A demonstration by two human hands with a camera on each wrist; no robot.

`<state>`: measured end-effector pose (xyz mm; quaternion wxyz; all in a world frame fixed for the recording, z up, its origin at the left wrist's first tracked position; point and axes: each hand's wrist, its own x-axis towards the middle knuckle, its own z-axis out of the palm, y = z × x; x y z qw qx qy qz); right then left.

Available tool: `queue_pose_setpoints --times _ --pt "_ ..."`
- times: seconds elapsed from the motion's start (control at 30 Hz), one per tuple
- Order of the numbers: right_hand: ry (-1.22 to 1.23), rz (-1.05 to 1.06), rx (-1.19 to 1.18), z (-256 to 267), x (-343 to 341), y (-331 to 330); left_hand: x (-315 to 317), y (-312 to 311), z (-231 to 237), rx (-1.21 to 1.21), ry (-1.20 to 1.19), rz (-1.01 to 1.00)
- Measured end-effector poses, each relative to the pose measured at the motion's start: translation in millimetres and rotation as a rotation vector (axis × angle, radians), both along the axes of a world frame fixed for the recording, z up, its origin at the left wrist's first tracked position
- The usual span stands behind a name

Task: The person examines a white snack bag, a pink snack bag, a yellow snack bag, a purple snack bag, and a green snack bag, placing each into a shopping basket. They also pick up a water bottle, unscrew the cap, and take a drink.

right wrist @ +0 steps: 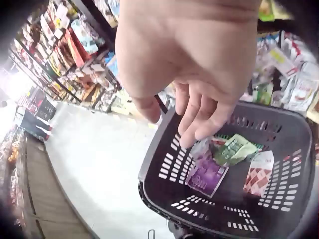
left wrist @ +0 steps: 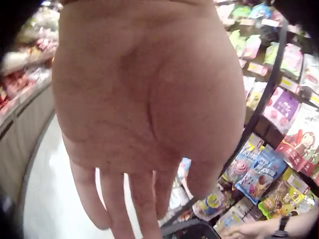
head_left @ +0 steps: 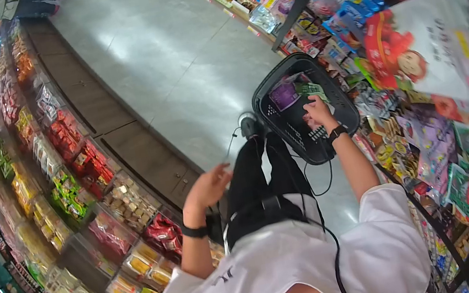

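Note:
My right hand [head_left: 319, 113] hangs over a black shopping basket [right wrist: 296, 117], its fingers loosely curled with nothing between them. Inside the basket lie a purple packet [right wrist: 208, 175], a crumpled green packet [right wrist: 236, 150] and a white packet with a reddish diamond pattern [right wrist: 259, 175]. Off to the left, my left hand [head_left: 207, 187] is held in the air in front of the left-hand shelves. Its palm fills much of the left wrist view, fingers extended and slightly spread, holding nothing.
Stepped bins of wrapped snacks [head_left: 63, 133] line the left side, above brown cabinet fronts [head_left: 88, 94]. Racks of bagged sweets [head_left: 348, 7] stand close on the right, beside the basket. A grey floor aisle [head_left: 153, 41] runs ahead. Another person's legs [head_left: 37, 4] show at the far end.

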<state>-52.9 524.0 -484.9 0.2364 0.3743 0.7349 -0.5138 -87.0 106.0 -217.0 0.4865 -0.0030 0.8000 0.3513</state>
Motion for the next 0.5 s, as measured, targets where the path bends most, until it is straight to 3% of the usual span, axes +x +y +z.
queue_pose_setpoints --times 0.1,0.17,0.27,0.37,0.43,0.47,0.5 --pt "0.003 0.167 0.094 -119.8 -26.8 -0.6 14.9 -12.5 -41.9 -0.005 -0.124 0.096" --pt "-0.184 0.148 -0.032 -143.9 -58.5 -3.1 32.6 -28.8 -69.7 -0.068 -0.185 0.207" --pt "-0.216 0.3 0.164 -249.9 -74.3 0.9 55.9 -63.8 -96.8 -0.205 -0.303 0.289" --pt "-0.306 0.422 0.262 -302.5 -100.3 -6.1 65.3 -80.5 -117.5 -0.341 -0.393 0.309" --pt "-0.312 0.693 0.291 -405.0 -84.2 4.9 60.5 -74.0 -133.9 -0.296 -0.423 0.365" --pt "-0.318 0.799 0.276 -433.0 -78.8 6.5 58.6 -71.7 -142.3 -0.285 -0.446 0.388" --pt "-0.361 0.778 0.263 -440.0 -80.7 7.4 54.4 -69.1 -148.8 -0.271 -0.466 0.406"
